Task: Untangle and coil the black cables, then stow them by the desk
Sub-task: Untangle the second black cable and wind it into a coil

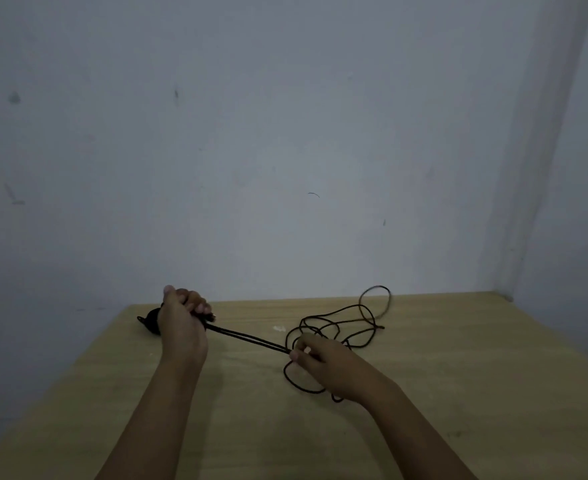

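Observation:
A thin black cable (349, 323) lies in loose tangled loops on the wooden desk (424, 393), toward its back right. My left hand (181, 320) is closed around a gathered black bundle of cable (150, 322) near the desk's back left corner. Two taut strands (247, 338) run from that fist down and right to my right hand (320, 358). My right hand pinches those strands at the edge of the tangle, with loops lying under and around it.
A bare grey-white wall (285, 150) rises right behind the desk. The wall corner (514, 237) stands at the right. The desk's left edge (63, 382) runs diagonally, with dark floor beyond. A small pale mark (279, 328) sits on the desktop.

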